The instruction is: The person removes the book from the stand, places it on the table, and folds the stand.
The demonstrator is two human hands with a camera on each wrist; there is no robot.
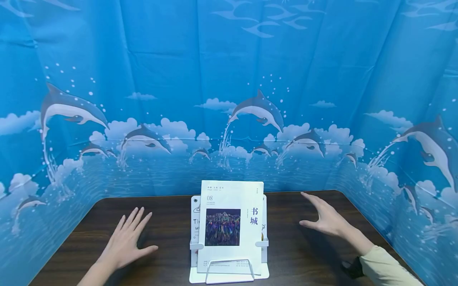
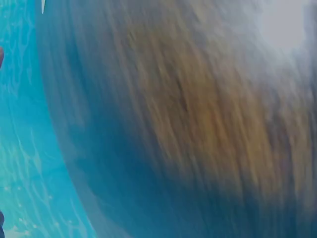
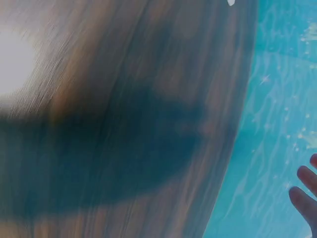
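Note:
A white magazine (image 1: 229, 254) with a dark picture and large Chinese characters on its cover stands upright, leaning back on a white book stand (image 1: 194, 274). Side clips and a wire loop of the stand overlap its front. Left of the stand, my left hand (image 1: 123, 242) is over the table with fingers straight and thumb spread, holding nothing. To the right, my right hand (image 1: 329, 218) hovers with thumb and fingers apart, also holding nothing. In the right wrist view a few fingertips (image 3: 304, 196) show at the right edge; the left wrist view is mostly blurred table.
The dark wooden table (image 1: 286, 254) has rounded far corners. A blue curtain (image 1: 229, 59) printed with dolphins and clouds surrounds its back and sides. A small black object (image 1: 352, 268) is at the right sleeve's cuff (image 1: 379, 262). Light glares off the tabletop in both wrist views.

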